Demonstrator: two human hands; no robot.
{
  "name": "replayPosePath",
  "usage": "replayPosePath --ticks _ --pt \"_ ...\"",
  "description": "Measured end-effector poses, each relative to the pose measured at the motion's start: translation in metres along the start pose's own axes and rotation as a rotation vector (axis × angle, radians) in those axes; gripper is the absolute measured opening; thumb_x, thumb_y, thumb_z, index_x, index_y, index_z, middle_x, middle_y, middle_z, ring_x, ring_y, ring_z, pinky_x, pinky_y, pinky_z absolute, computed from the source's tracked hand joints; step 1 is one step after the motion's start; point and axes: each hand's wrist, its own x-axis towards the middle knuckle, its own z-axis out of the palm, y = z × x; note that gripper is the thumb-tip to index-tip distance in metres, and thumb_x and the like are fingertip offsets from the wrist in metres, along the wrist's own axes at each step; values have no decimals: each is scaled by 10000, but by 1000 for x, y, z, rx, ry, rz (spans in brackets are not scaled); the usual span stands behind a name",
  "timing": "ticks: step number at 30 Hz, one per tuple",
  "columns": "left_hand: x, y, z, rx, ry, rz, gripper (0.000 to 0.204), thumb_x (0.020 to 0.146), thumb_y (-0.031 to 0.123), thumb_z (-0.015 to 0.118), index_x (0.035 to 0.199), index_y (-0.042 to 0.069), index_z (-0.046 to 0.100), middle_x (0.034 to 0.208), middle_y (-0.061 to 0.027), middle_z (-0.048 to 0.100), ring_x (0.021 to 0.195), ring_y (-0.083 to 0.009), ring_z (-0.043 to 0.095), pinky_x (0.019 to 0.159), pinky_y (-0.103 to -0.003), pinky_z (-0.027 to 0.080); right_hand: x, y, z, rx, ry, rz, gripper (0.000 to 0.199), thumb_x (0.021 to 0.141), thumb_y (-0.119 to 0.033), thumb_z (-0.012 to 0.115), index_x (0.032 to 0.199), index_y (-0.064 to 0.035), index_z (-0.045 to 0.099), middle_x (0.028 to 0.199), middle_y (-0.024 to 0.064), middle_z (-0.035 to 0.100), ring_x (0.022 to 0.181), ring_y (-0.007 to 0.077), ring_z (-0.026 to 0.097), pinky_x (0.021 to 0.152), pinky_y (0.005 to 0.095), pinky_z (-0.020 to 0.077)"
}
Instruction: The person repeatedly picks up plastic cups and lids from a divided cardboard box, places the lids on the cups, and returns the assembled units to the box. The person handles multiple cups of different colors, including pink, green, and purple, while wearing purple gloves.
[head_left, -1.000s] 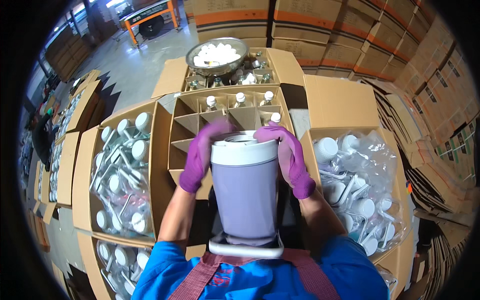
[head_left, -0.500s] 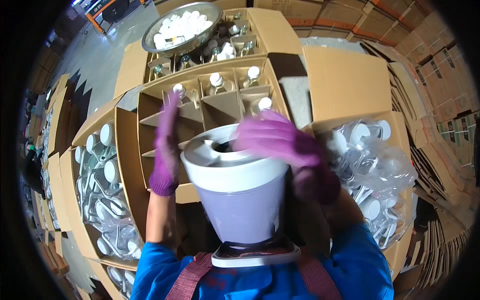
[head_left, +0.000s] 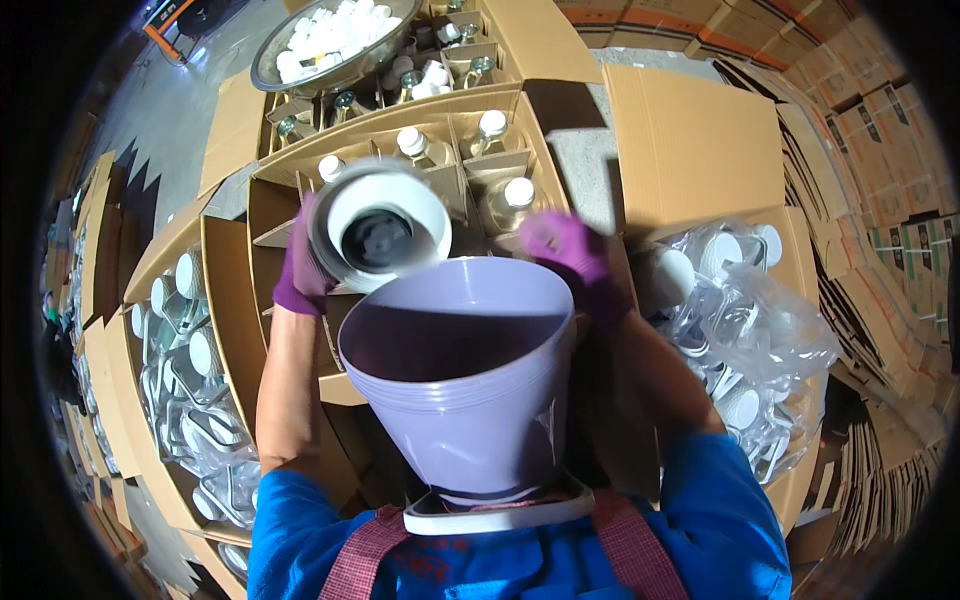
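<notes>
My left hand (head_left: 301,268), in a purple glove, grips the edge of a round white-and-grey lid (head_left: 345,215) with a dark hollow in its middle. The lid is tilted up, just beyond the rim of a lavender bucket (head_left: 465,425). Nothing covers the bucket's wide mouth; its inside is shadowed. My purple-gloved right hand (head_left: 575,262) hovers to the right of the bucket, beside a white-capped clear bottle (head_left: 512,205). Motion smears its fingers, so I cannot see what they hold, if anything.
White-capped bottles stand in a divided carton (head_left: 262,205) ahead. Behind it, a metal bowl (head_left: 262,68) of white caps rests on another carton. Cartons of bagged white-topped clear pieces (head_left: 740,300) flank me. Flattened cardboard (head_left: 880,500) is stacked at the far right.
The lid has come off the bucket and moved left and forward in my left hand, tilting up. My right hand has moved off the lid to the right.
</notes>
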Motion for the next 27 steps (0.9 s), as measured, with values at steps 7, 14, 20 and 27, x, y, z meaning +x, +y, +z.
replayPosePath --ticks 7,14,20,27 --pt "-30 -23 12 777 339 717 315 1004 157 558 1258 -19 618 1226 -141 655 1156 -227 608 1014 -346 452 -34 48 -8 -889 -203 -309 412 850 -354 627 1232 -198 632 897 117 588 888 304 618 723 453 482" --pt "-82 -27 81 -286 -411 -398 693 1008 604 425 1403 37 485 1196 -74 645 1046 -163 625 932 -341 510 -38 -294 -88 -853 330 -815 459 879 -237 684 1329 -168 626 904 86 607 792 214 610 681 360 513" --pt "-92 106 149 -259 -457 371 713 1027 595 281 1433 33 449 1339 -183 576 1165 -296 622 994 -453 529 -96 -340 -84 -656 187 -678 537 941 -440 642 1330 -74 593 1320 196 588 1216 320 592 1027 427 472" --pt "-110 167 159 287 -198 633 584 1003 480 514 1425 77 493 1253 -97 596 1135 -186 578 970 -330 491 -47 -223 -39 629 -121 -285 808 1019 -658 232 1497 -20 366 1437 127 489 1307 211 478 1134 328 348"
